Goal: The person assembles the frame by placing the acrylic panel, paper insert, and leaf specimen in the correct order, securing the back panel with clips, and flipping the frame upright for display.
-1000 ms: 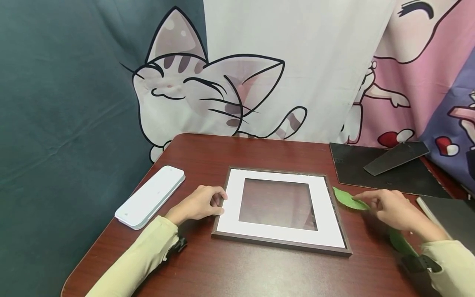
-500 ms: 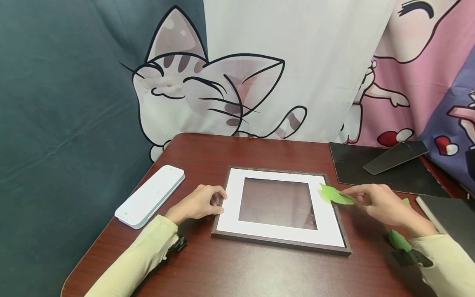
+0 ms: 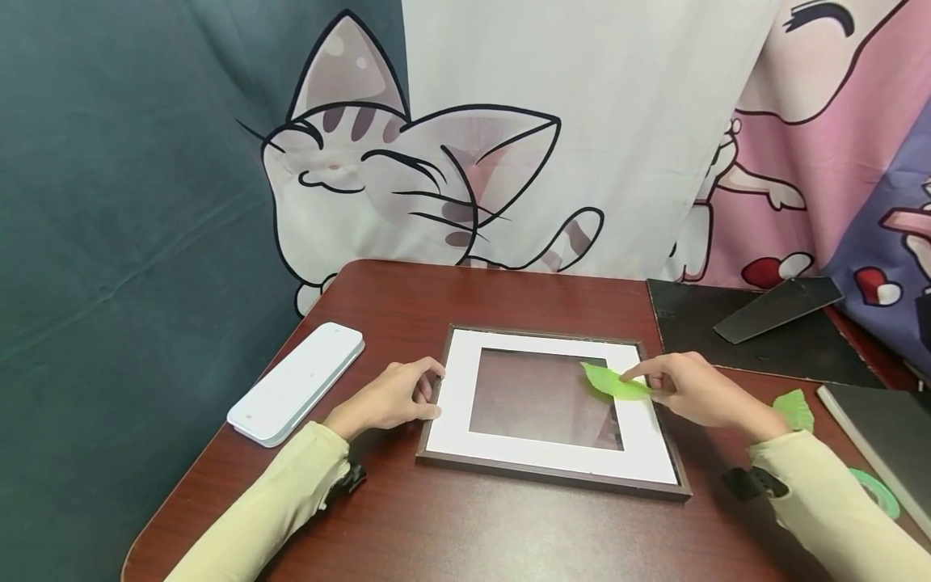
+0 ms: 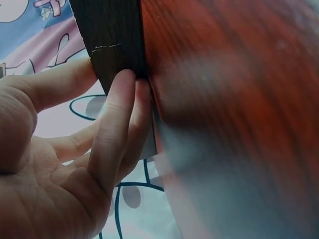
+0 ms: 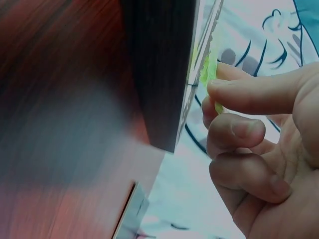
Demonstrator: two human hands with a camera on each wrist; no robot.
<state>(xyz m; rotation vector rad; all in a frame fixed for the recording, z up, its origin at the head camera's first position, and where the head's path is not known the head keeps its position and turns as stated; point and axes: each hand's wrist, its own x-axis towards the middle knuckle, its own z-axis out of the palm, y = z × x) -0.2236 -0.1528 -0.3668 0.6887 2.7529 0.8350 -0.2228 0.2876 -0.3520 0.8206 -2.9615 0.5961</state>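
Note:
A dark-edged picture frame [image 3: 553, 483] with a white mat lies on the table. My left hand [image 3: 396, 396] holds its left edge; in the left wrist view, the fingers [image 4: 117, 119] bend against the frame's dark side [image 4: 112, 40]. My right hand [image 3: 694, 392] pinches a green leaf [image 3: 607, 381] between thumb and forefinger, over the right part of the mat and its window. In the right wrist view the leaf [image 5: 213, 64] appears edge-on, just above the frame's face, its other fingers [image 5: 244, 174] curled. Whether the leaf touches the frame is unclear.
A white oblong case [image 3: 296, 384] lies left of the frame. At the back right is a black backing board [image 3: 676, 311] with a stand flap. A second leaf [image 3: 794, 411], a green tape roll [image 3: 876, 493] and a dark book-like item [image 3: 887, 428] are at the right.
My right hand has carried the leaf leftward from the table beside the frame to over the mat and window. My left hand has stayed at the frame's left edge.

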